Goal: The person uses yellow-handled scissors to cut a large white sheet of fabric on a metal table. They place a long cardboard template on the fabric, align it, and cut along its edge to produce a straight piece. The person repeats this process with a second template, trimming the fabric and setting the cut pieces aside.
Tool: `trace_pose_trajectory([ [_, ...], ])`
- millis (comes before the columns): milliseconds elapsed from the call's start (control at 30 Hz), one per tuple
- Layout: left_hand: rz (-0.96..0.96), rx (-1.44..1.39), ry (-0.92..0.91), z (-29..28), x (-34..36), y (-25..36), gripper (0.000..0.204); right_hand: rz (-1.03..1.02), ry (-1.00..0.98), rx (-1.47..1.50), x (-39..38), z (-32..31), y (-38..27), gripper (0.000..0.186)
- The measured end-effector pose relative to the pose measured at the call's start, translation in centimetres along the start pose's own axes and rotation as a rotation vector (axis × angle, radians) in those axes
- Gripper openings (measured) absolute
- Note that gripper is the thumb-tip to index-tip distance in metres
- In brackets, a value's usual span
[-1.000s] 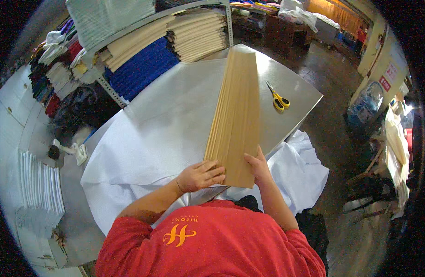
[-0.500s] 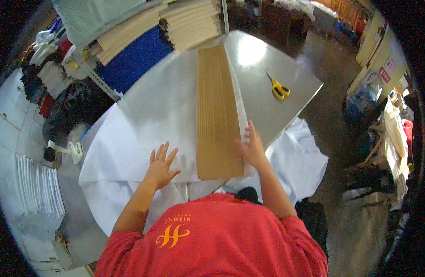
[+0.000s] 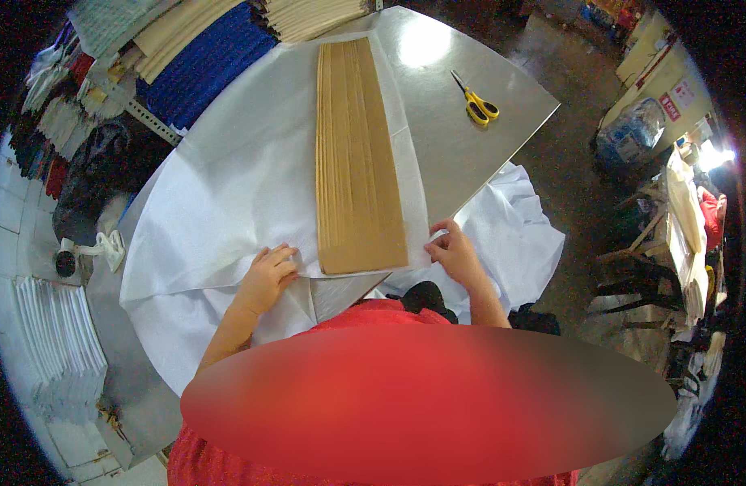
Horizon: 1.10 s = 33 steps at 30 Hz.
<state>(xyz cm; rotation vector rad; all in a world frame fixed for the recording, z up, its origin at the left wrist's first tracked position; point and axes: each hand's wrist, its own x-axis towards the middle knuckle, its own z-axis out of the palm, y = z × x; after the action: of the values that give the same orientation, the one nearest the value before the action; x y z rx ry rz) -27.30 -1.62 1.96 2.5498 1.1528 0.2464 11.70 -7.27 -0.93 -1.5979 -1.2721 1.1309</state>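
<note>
A white cloth (image 3: pixel 219 186) is spread over the metal table, with a long brown cardboard strip (image 3: pixel 358 162) lying lengthwise on it. Left of the strip's near end, my left hand (image 3: pixel 267 277) has its fingers drawn together on the cloth near its front edge. My right hand (image 3: pixel 457 257) pinches at the cloth's right corner, just beside the strip's near end. The cloth hides part of what the fingers hold. Neither hand touches the cardboard.
Yellow-handled scissors (image 3: pixel 476 104) lie on the bare metal tabletop (image 3: pixel 510 105) at the far right. More white cloth (image 3: pixel 514 243) hangs off the right edge. Blue folded fabric (image 3: pixel 203 65) and cream stacks stand at the back left; folded white pieces (image 3: pixel 61 348) sit left.
My left hand has gone from spread fingers to closed on the cloth. My right hand has left the cardboard's side for the cloth's corner. More cloth shows right of the strip; the view has shifted.
</note>
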Motion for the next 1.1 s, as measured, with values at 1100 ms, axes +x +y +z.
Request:
trace_pose_trajectory([
  [1100, -0.393, -0.412, 0.319, 2.2, 20.9, 0.5, 0.058, -0.187, 0.747, -0.699, 25.2, -12.9, -0.5, 0.042],
])
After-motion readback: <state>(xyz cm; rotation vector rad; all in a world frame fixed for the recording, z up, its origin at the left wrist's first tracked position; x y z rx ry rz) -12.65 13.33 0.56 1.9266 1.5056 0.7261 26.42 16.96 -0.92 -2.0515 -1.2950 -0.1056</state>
